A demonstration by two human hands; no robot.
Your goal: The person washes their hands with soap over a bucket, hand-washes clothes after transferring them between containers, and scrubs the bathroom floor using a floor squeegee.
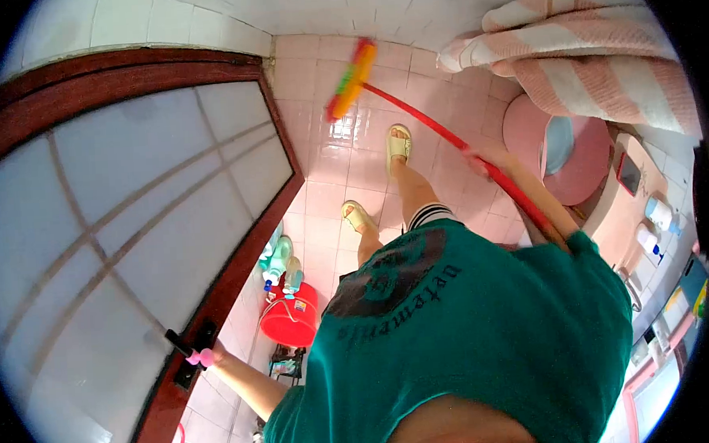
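In my right hand is the red handle of a broom, closed around its middle. The upper end of the handle runs back along my forearm. At the far end, the broom head is yellow, green and red, smeared by motion, over the pink tiles near the back wall. On the left, my left hand is at the black door handle, closed on it beside two pink round knobs; its fingers are mostly hidden. The door has frosted panes in a dark red-brown frame.
Pink tiled floor lies under my yellow slippers. A red bucket with bottles beside it stands behind the door edge. To the right are striped towels, a round pink lid and a counter holding a phone.
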